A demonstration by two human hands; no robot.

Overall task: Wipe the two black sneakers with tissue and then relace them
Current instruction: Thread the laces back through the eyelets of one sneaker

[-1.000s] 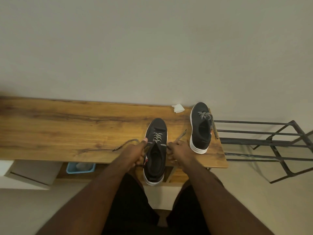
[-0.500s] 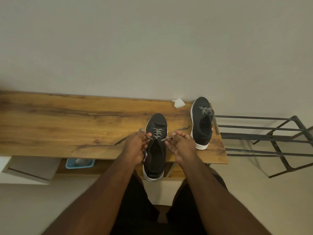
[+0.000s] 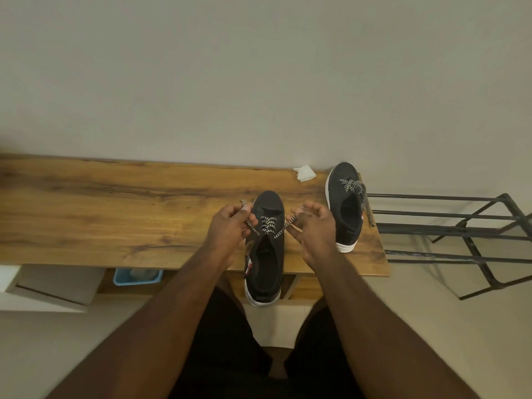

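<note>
A black sneaker [image 3: 266,254] with a white sole lies on the wooden table [image 3: 115,214], its heel hanging over the near edge. Its black-and-white lace [image 3: 268,226] crosses the upper eyelets. My left hand [image 3: 229,228] grips the lace's left end beside the shoe, and my right hand [image 3: 312,228] grips the right end on the other side. A second black sneaker [image 3: 345,211] stands at the table's right end with its lace partly threaded and one end trailing off its right side. A crumpled white tissue [image 3: 304,173] lies against the wall behind the shoes.
A black metal rack [image 3: 460,237] stands on the floor right of the table. Under the table sit a blue tub [image 3: 138,276] and a white box [image 3: 43,286]. My legs in black shorts fill the bottom of the view.
Both hands have lifted from the shoe's sides and drawn the lace ends up and outward. The loose ends that lay on the table are now gathered in my fists.
</note>
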